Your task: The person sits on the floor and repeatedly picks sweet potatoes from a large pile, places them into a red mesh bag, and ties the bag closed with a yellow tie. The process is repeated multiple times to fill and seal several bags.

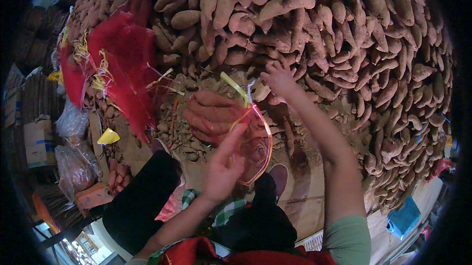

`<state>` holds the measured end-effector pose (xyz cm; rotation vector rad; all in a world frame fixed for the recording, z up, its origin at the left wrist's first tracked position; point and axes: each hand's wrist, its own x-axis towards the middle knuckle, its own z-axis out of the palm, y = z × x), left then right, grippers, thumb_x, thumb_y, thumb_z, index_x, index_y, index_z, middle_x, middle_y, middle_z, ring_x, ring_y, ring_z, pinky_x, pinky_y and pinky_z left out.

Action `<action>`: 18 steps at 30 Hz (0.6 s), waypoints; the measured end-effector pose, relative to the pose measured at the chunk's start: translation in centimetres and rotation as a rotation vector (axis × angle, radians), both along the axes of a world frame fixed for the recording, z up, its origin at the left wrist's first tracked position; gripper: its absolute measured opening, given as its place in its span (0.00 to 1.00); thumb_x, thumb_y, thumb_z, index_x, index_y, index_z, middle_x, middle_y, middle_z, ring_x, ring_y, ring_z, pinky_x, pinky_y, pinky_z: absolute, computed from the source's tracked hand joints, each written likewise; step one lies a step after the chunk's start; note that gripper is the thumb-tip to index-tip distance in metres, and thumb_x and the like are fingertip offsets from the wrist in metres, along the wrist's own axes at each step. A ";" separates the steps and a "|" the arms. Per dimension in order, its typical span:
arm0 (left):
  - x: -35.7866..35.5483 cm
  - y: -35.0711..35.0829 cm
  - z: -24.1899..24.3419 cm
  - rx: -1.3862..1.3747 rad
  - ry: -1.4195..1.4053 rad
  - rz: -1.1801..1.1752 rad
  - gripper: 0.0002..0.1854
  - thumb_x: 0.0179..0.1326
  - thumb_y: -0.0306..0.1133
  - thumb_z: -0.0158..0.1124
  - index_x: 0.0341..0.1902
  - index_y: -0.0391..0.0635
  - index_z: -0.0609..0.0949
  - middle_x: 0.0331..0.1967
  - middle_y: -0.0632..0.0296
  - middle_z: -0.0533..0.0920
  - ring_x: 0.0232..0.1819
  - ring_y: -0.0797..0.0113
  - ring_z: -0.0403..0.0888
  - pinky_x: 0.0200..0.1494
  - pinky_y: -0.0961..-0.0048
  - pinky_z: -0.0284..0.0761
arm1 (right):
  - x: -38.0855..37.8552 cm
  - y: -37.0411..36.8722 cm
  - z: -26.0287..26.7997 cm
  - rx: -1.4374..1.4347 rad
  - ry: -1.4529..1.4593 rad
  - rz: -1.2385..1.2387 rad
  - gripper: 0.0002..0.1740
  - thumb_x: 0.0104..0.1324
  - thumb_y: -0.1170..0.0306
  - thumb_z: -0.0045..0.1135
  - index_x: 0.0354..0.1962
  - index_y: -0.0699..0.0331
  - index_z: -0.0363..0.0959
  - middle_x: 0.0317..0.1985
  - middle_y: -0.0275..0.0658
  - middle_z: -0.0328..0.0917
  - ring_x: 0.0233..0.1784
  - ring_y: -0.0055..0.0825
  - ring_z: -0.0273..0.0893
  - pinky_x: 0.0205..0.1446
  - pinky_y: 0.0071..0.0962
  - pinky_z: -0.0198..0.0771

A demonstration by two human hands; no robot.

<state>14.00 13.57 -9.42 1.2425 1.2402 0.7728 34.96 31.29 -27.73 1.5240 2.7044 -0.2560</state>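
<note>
A red mesh bag [215, 113] with several sweet potatoes inside lies on the ground before me. Its mouth, rimmed by an orange and white band [270, 139], gapes towards me, and a yellow tie strip [234, 85] sticks up from the rim. My left hand [225, 167] holds the mouth at its left side, index finger stretched along the mesh. Beyond the bag, my right hand [279, 78] reaches to the foot of the sweet potato heap [287, 6]. Its bent fingers touch sweet potatoes there; whether they grip one is hidden.
A stack of empty red mesh bags [125, 58] with yellow ties lies at left. Clear plastic bags [75, 169], a cardboard box [38, 141] and a brick [94, 195] stand further left. Small sweet potatoes and soil [191, 150] litter the ground. A blue bag [403, 217] lies at right.
</note>
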 end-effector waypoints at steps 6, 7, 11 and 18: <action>1.5 -0.7 -0.6 -0.062 -0.043 -0.070 0.36 0.54 0.16 0.49 0.71 0.41 0.62 0.70 0.55 0.64 0.74 0.64 0.57 0.72 0.71 0.50 | 3.8 -6.8 4.1 -0.194 0.682 -0.383 0.35 0.49 0.64 0.70 0.53 0.63 0.66 0.50 0.45 0.72 0.55 0.38 0.71 0.62 0.32 0.66; 1.8 -0.9 -0.6 -0.031 -0.007 -0.094 0.36 0.55 0.16 0.49 0.72 0.42 0.62 0.70 0.54 0.64 0.74 0.63 0.57 0.72 0.71 0.51 | 4.7 -9.0 5.6 -0.223 0.740 -0.534 0.36 0.50 0.64 0.70 0.55 0.64 0.66 0.50 0.44 0.73 0.53 0.34 0.72 0.59 0.29 0.68; 3.1 -0.9 -0.7 0.115 0.081 -0.165 0.36 0.55 0.17 0.49 0.72 0.43 0.61 0.71 0.51 0.62 0.73 0.57 0.57 0.72 0.69 0.52 | 8.8 -17.7 12.0 -0.646 1.067 -0.815 0.36 0.52 0.69 0.65 0.60 0.67 0.64 0.54 0.40 0.73 0.56 0.28 0.70 0.59 0.27 0.67; 3.9 -0.8 0.3 0.181 0.130 -0.194 0.37 0.56 0.17 0.48 0.73 0.45 0.60 0.71 0.46 0.60 0.73 0.53 0.59 0.69 0.69 0.57 | -0.1 -20.6 10.9 -0.841 1.230 -0.507 0.35 0.56 0.72 0.58 0.63 0.67 0.61 0.61 0.45 0.68 0.64 0.31 0.66 0.66 0.31 0.61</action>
